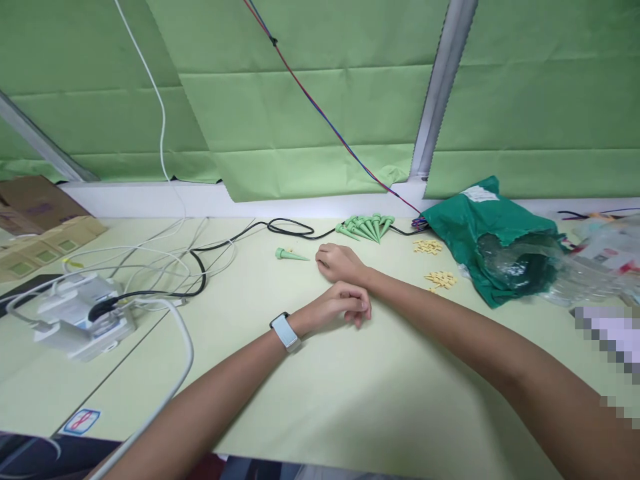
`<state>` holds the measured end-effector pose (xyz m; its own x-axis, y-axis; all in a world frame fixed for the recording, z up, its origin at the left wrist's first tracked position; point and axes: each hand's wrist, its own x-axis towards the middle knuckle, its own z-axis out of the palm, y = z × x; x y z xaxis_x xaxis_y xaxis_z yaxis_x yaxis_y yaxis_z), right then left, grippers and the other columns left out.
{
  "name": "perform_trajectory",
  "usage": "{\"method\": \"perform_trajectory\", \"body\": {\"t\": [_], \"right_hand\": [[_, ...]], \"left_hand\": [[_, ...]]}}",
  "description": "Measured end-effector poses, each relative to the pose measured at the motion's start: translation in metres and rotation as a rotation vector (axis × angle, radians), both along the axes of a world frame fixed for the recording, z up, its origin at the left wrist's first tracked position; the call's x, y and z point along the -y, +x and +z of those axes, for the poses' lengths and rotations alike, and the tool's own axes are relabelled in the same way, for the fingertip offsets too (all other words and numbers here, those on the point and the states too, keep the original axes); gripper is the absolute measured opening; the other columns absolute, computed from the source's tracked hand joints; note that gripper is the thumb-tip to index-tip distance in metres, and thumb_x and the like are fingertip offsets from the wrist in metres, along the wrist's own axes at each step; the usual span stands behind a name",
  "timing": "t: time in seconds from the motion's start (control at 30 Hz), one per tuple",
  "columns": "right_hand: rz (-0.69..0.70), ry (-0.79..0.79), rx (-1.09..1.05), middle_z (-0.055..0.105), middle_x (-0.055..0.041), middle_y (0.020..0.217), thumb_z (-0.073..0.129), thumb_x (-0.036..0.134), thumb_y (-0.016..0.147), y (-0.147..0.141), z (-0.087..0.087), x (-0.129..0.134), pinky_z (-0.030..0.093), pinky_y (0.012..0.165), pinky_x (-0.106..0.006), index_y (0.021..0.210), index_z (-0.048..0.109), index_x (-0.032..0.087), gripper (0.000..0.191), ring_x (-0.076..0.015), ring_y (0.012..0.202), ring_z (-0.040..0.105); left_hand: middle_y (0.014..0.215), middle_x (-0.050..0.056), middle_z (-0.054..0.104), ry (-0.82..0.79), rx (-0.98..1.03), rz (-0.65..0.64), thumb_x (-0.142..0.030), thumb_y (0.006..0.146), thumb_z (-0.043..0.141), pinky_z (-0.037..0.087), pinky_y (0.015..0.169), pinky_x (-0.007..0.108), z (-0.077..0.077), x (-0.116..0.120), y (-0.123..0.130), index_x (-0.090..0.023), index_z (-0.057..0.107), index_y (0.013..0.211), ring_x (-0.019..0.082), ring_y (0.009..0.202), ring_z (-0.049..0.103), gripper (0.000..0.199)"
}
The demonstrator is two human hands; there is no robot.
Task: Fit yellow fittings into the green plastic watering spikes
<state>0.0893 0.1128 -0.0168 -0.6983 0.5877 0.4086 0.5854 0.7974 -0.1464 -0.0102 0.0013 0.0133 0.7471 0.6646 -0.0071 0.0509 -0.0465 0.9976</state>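
Bare tabletop (345,400) was found between the forearms (235,383). Ahead of the left hand (339,307), passage was barred by the right hand (343,263) — farther back, by green cones (370,227). Leftward, the way was obstructed by a white cable (190,347) and power strip (113,339); rightward, by a green bag (450,220).

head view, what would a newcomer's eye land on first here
Probably the bare hands mid-table: the right hand lies just beyond the left hand, which has a watch at its wrist. Next, likely the dark green bag on the right, beside two small yellow piles. Then the fanned green cones near the table's back edge.
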Motion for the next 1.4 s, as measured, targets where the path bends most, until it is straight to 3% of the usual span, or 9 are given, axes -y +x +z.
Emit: {"method": "perform_trajectory", "body": {"t": [0.13,0.2,0.37,0.63,0.8,0.93,1.03,1.13,1.4], "right_hand": [[0.093,-0.039,0.011,0.059,-0.0084,0.137,0.049,0.019,0.098,-0.015,-0.001,-0.004,0.042,0.095,-0.035,0.128,0.066,0.024,0.035,-0.0235,0.117,0.054],[0.140,-0.076,0.026,0.058,-0.0090,0.141,0.047,0.019,0.100,-0.025,-0.001,-0.006,0.040,0.100,-0.039,0.130,0.065,0.024,0.036,-0.0247,0.118,0.054],[0.099,-0.121,-0.013,0.071,-0.0098,0.111,0.052,0.013,0.095,-0.022,0.003,-0.005,0.042,0.090,-0.035,0.103,0.074,0.019,0.025,-0.0239,0.102,0.058],[-0.051,-0.175,-0.178,0.067,-0.0055,0.087,0.052,0.007,0.089,0.049,0.002,0.040,0.042,0.070,-0.026,0.092,0.073,0.017,0.024,-0.0169,0.083,0.060],[-0.144,-0.370,-0.600,0.069,-0.0002,0.078,0.053,0.005,0.081,0.084,-0.002,0.073,0.046,0.070,-0.026,0.082,0.071,0.020,0.023,-0.0146,0.072,0.062],[-0.266,-0.583,-0.980,0.069,-0.0011,0.079,0.062,0.018,0.081,0.099,-0.007,0.096,0.052,0.071,-0.031,0.090,0.068,0.021,0.011,-0.0182,0.075,0.066],[-0.259,-0.669,-1.169,0.068,-0.0029,0.084,0.071,0.027,0.079,0.103,-0.011,0.118,0.055,0.071,-0.033,0.095,0.065,0.023,0.017,-0.0194,0.078,0.066],[-0.228,-0.682,-1.147,0.068,-0.0041,0.087,0.074,0.028,0.078,0.101,-0.012,0.134,0.055,0.074,-0.034,0.092,0.065,0.025,0.016,-0.0203,0.082,0.065],[-0.175,-0.766,-0.977,0.068,-0.0014,0.081,0.071,0.028,0.079,0.098,-0.009,0.137,0.051,0.074,-0.033,0.084,0.067,0.023,0.008,-0.0185,0.078,0.064]], "left_hand": [[0.071,0.008,0.066,-0.012,-0.001,0.003,-0.035,0.087,0.064,0.027,0.054,0.028,-0.001,-0.002,0.000,-0.013,0.070,0.077,0.015,0.059,0.056,0.024],[0.074,0.008,0.066,-0.022,-0.005,-0.007,-0.035,0.087,0.064,0.031,0.055,0.027,-0.002,-0.002,-0.002,-0.013,0.068,0.075,0.015,0.061,0.058,0.025],[0.074,0.008,0.065,-0.050,-0.001,-0.008,-0.036,0.086,0.065,0.042,0.061,0.029,-0.006,-0.004,-0.005,-0.014,0.067,0.073,0.017,0.061,0.059,0.026],[0.067,0.006,0.066,0.004,-0.008,0.104,-0.031,0.088,0.061,0.041,0.060,0.029,-0.005,-0.004,-0.001,-0.015,0.067,0.071,0.015,0.057,0.059,0.024],[0.067,0.005,0.066,-0.005,-0.014,0.176,-0.031,0.091,0.059,0.050,0.073,0.032,-0.002,-0.001,0.004,-0.016,0.069,0.081,0.019,0.066,0.067,0.021],[0.071,0.007,0.067,-0.046,0.007,0.220,-0.034,0.092,0.059,0.053,0.074,0.034,-0.006,-0.002,0.007,-0.013,0.070,0.079,0.020,0.066,0.068,0.027],[0.077,0.009,0.069,-0.063,0.053,0.316,-0.040,0.092,0.061,0.056,0.072,0.035,-0.011,-0.004,0.011,-0.011,0.070,0.085,0.020,0.066,0.069,0.031],[0.088,0.010,0.071,-0.085,0.092,0.391,-0.045,0.089,0.066,0.057,0.070,0.034,-0.013,-0.005,0.014,-0.013,0.066,0.091,0.020,0.069,0.070,0.032],[0.084,0.004,0.067,-0.111,0.212,0.436,-0.033,0.090,0.065,0.054,0.082,0.033,-0.014,-0.007,0.014,-0.017,0.063,0.092,0.017,0.080,0.067,0.017]]}}
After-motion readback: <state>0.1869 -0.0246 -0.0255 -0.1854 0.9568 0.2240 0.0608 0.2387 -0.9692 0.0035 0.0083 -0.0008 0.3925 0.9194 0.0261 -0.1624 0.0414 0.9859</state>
